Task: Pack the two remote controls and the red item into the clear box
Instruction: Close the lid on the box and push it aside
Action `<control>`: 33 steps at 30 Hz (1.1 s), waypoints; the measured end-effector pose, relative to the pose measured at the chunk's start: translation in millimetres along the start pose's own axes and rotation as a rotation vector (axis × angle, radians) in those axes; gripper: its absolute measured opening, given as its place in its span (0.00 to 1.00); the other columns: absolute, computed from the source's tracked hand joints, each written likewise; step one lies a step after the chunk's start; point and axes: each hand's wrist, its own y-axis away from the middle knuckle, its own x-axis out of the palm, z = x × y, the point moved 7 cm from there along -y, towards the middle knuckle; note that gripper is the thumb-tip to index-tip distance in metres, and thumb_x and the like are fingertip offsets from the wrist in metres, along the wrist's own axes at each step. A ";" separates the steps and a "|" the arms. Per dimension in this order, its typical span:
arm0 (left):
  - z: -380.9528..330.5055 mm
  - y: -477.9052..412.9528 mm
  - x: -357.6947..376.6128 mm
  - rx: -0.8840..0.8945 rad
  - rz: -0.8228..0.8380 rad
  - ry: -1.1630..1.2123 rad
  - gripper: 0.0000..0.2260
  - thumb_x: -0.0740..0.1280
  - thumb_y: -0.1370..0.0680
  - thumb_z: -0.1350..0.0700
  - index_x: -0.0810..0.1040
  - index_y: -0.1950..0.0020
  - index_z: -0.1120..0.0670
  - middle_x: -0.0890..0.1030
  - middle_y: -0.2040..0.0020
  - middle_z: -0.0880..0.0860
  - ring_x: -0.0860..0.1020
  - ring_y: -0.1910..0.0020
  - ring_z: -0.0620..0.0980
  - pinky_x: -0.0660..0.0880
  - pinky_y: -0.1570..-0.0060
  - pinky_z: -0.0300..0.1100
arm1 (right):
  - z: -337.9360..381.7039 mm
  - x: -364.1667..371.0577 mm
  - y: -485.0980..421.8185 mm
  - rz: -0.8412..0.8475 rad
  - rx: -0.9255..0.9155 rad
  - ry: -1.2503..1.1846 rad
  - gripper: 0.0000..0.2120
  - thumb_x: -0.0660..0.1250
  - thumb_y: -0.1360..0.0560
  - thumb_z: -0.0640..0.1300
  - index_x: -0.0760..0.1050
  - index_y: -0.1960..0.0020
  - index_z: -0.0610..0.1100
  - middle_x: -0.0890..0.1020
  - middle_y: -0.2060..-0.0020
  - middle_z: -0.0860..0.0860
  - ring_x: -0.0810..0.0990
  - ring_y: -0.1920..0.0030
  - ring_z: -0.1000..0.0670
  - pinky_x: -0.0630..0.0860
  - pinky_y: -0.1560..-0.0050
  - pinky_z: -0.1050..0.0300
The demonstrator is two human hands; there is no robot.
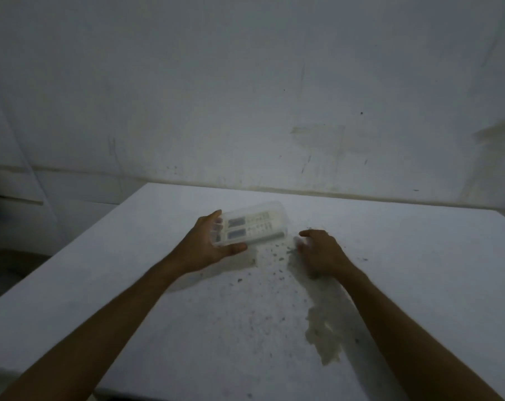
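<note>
A clear plastic box [277,211] lies tilted toward me on the white table [390,270], near its middle. Two white remote controls [254,227] lie side by side inside it, screens and buttons showing through the plastic. My left hand [210,244] grips the box's left end, thumb under the near edge and fingers over the top. To the right of the box, my right hand [317,250] rests on the table with curled fingers, apart from the box. Whether it holds anything I cannot tell. No red item shows.
Dark specks and a brownish worn patch [323,334] mark the table in front of me. A stained white wall [245,96] rises right behind the table's far edge. The table's left edge drops away to a dim floor.
</note>
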 end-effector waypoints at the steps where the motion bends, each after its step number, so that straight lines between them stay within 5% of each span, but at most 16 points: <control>1: 3.3 -12.8 -2.9 -0.007 -0.007 -0.010 0.62 0.74 0.45 0.23 0.60 0.19 0.52 0.68 0.27 0.50 0.75 0.35 0.48 0.76 0.42 0.41 | 4.5 6.4 -8.4 -0.027 -0.024 0.073 0.24 0.58 0.19 0.58 0.71 0.28 0.48 0.73 0.27 0.46 0.71 0.28 0.43 0.67 0.28 0.45; 8: 19.9 -99.6 6.8 -0.077 0.012 -0.117 0.60 0.79 0.38 0.33 0.53 0.17 0.55 0.60 0.21 0.55 0.69 0.26 0.54 0.71 0.30 0.47 | -6.4 16.7 -40.0 -0.046 -0.015 0.239 0.37 0.41 0.23 0.72 0.52 0.19 0.57 0.51 0.17 0.49 0.48 0.18 0.43 0.45 0.20 0.40; 18: 85.6 -195.0 -53.6 -0.216 0.059 -0.180 0.69 0.77 0.51 0.25 0.57 0.18 0.55 0.66 0.21 0.55 0.71 0.29 0.53 0.68 0.37 0.44 | -11.0 18.0 -51.7 -0.072 -0.024 0.248 0.38 0.39 0.24 0.73 0.48 0.19 0.58 0.47 0.17 0.49 0.44 0.17 0.44 0.44 0.20 0.38; 22: 113.3 -202.8 -60.4 -0.236 -0.018 -0.151 0.55 0.82 0.38 0.38 0.59 0.18 0.51 0.66 0.20 0.53 0.67 0.24 0.54 0.67 0.28 0.51 | -11.0 21.0 -54.7 -0.079 -0.014 0.263 0.38 0.38 0.24 0.74 0.47 0.19 0.59 0.47 0.17 0.50 0.44 0.17 0.45 0.44 0.20 0.39; 27: 122.1 -188.5 -61.0 -0.198 -0.271 -0.050 0.47 0.83 0.37 0.42 0.67 0.22 0.49 0.74 0.26 0.52 0.75 0.31 0.53 0.74 0.32 0.55 | -12.1 22.1 -55.9 -0.073 0.004 0.259 0.38 0.38 0.24 0.74 0.46 0.19 0.59 0.46 0.17 0.51 0.43 0.17 0.45 0.44 0.20 0.38; 30: 109.0 -176.4 -42.8 -0.168 -0.345 -0.145 0.45 0.79 0.28 0.50 0.57 0.19 0.56 0.66 0.23 0.60 0.70 0.27 0.59 0.71 0.30 0.53 | -10.0 19.6 -52.8 -0.076 0.011 0.253 0.38 0.39 0.24 0.74 0.48 0.19 0.59 0.47 0.17 0.50 0.44 0.17 0.45 0.44 0.20 0.38; 33: 98.5 -157.6 -18.8 -0.265 -0.381 -0.250 0.47 0.71 0.22 0.48 0.40 0.18 0.60 0.58 0.21 0.65 0.64 0.24 0.63 0.67 0.28 0.56 | -7.2 18.2 -51.5 -0.074 0.010 0.239 0.37 0.40 0.24 0.74 0.49 0.19 0.59 0.48 0.17 0.50 0.44 0.17 0.45 0.44 0.21 0.38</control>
